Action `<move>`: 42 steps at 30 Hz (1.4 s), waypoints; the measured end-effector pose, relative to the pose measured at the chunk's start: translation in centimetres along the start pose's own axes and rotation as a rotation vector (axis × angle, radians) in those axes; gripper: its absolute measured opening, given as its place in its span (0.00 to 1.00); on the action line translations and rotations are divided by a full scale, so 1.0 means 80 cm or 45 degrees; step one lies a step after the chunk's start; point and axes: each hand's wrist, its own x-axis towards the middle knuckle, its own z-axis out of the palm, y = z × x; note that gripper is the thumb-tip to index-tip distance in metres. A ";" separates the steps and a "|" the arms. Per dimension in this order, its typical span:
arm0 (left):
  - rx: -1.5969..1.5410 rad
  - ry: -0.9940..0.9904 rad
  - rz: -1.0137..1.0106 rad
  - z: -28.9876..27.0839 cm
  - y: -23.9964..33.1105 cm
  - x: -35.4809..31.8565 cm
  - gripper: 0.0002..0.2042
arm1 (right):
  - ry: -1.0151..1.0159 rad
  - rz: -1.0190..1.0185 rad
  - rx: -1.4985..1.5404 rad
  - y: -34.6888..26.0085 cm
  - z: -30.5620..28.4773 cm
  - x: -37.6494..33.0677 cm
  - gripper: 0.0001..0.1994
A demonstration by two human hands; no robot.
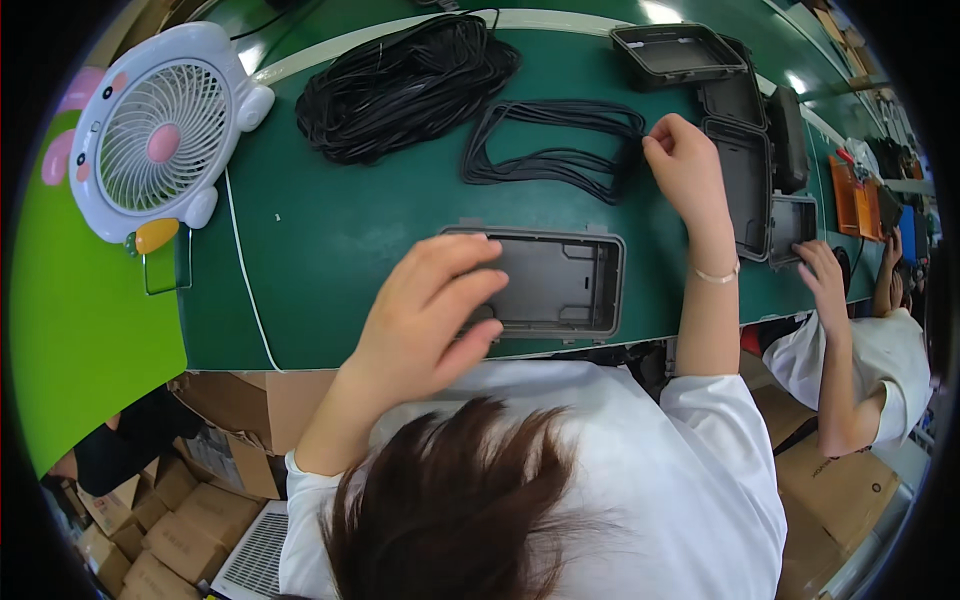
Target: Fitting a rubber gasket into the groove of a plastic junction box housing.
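Observation:
A grey open plastic case (545,285) lies before me near the table's front edge, its hollow side up. Over its left end hovers my left hand (425,310), fingers spread and nothing in them; whether a fingertip touches the rim I cannot tell. Farther back lies a black cable bundle (545,165), laid in long flat loops. My right hand (688,170) is at the bundle's right end with thumb and fingers curled closed on the cable there. The exact grip is partly hidden by the fingers.
A big black cable coil (410,85) lies at the back. Several open dark cases (740,180) stand at the right. A white fan (150,130) is at the left, beside a thin white cord (240,270). Another person's hand (825,280) touches a case at the right.

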 end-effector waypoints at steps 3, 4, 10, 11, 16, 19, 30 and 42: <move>0.044 0.246 -0.115 -0.001 -0.010 0.014 0.25 | 0.118 -0.292 0.306 -0.064 -0.018 -0.024 0.04; 0.074 0.355 -0.163 0.005 -0.011 0.026 0.27 | 0.027 -0.418 0.340 -0.093 -0.025 -0.038 0.06; 0.368 0.400 -0.107 0.007 -0.047 0.053 0.10 | -0.362 -1.150 0.942 -0.136 -0.040 -0.101 0.10; 0.288 0.513 -0.144 0.004 -0.048 0.050 0.03 | -0.327 -1.039 1.079 -0.125 -0.048 -0.104 0.08; -1.081 0.057 -0.608 -0.044 -0.023 -0.003 0.04 | -0.177 0.071 1.995 -0.060 -0.077 -0.116 0.05; -1.264 -0.161 -1.109 -0.038 -0.003 -0.029 0.07 | -0.352 0.571 1.462 -0.041 -0.064 -0.117 0.02; -0.800 0.135 -1.277 0.000 0.018 -0.055 0.08 | -0.178 0.408 0.964 -0.046 -0.009 -0.122 0.03; -0.512 -0.127 -1.156 -0.005 0.024 -0.056 0.11 | -0.234 0.605 1.162 -0.047 -0.006 -0.126 0.05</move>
